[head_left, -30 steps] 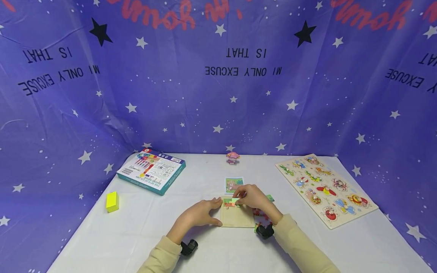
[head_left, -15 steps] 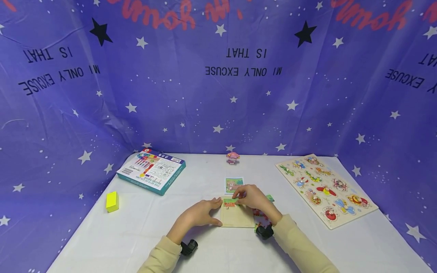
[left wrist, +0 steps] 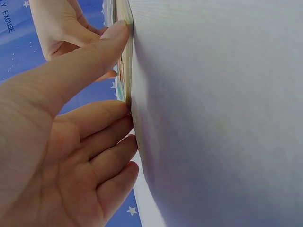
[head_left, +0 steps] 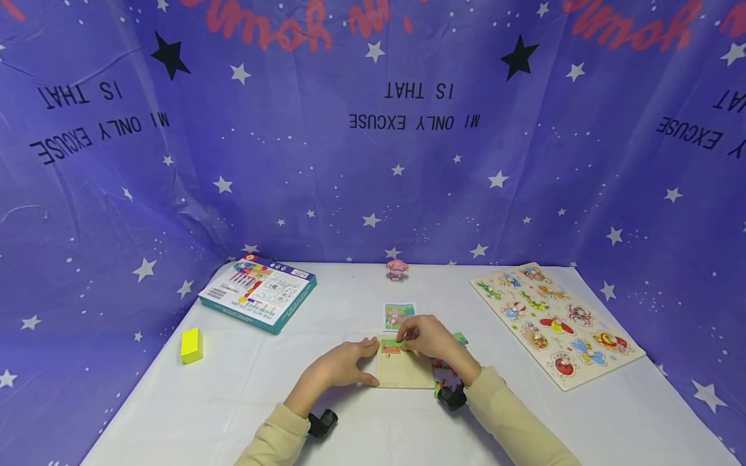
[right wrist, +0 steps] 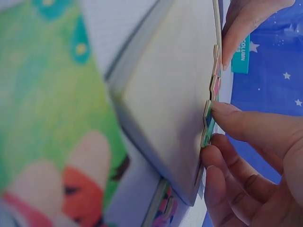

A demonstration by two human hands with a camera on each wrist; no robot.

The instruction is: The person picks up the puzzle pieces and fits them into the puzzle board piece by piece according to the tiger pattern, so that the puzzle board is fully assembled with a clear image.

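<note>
A square wooden puzzle board lies flat between both hands, with red and green puzzle pieces along its far side. My left hand rests at the board's left edge, thumb by the near corner and the extended fingers by the far one. Over the far right part of the board, my right hand pinches a green puzzle piece between thumb and fingers. This piece sits beside the laid ones, right at the board's surface. From the head, the fingers mostly cover it.
A picture card lies beyond the board. Loose puzzle pieces are at its right, partly under the right wrist. Farther out are a pink figurine, a boxed set, a yellow block and an insect puzzle board.
The piece in the right hand, earlier tilted with a pale face showing, has been lowered toward the board beside the red one. The left hand stays in place.
</note>
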